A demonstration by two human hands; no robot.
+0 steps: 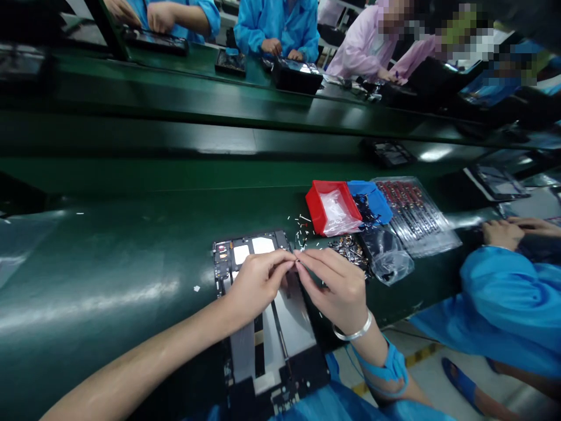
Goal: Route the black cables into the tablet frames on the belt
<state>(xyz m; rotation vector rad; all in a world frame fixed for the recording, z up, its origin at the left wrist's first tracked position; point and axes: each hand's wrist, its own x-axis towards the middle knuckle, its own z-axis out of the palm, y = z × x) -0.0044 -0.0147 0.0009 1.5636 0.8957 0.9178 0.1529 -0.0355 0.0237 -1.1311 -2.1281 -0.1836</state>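
- Green counter (144, 234): glossy work surface on which the parts were laid out.
- Opened tablet (300, 321): lay beneath both hands at the near edge of the counter, its interior exposed; pale panels occupied the middle, a dark strip ran lengthwise, and white rectangular patches (263, 245) lay near the far end.
- Left hand (258, 283): extended over the tablet; its grip was pinched nearly closed, thumb toward index finger, on a tiny dark piece (298, 261).
- Right hand (342, 289): met the left at the fingertips above the tablet's right side; its grip was likewise pinched on the piece, which was too small to identify. Silver bracelet (354, 328) encircled the wrist.
- Red bin (316, 207): contained a clear plastic bag (338, 213).
- Blue bin (380, 202): stood beside the red bin and held black parts (365, 209).
- Bagged circuit strips (412, 210): lay in a row to the right of the blue bin.
- Small metallic parts (350, 250): heaped in front of the red bin, near a crumpled clear bag (392, 266).
- White slips (301, 235): scattered between tablet and red bin.
- Co-workers: one in blue (278, 26) sat opposite; another's blue sleeve (499, 280) showed at right.
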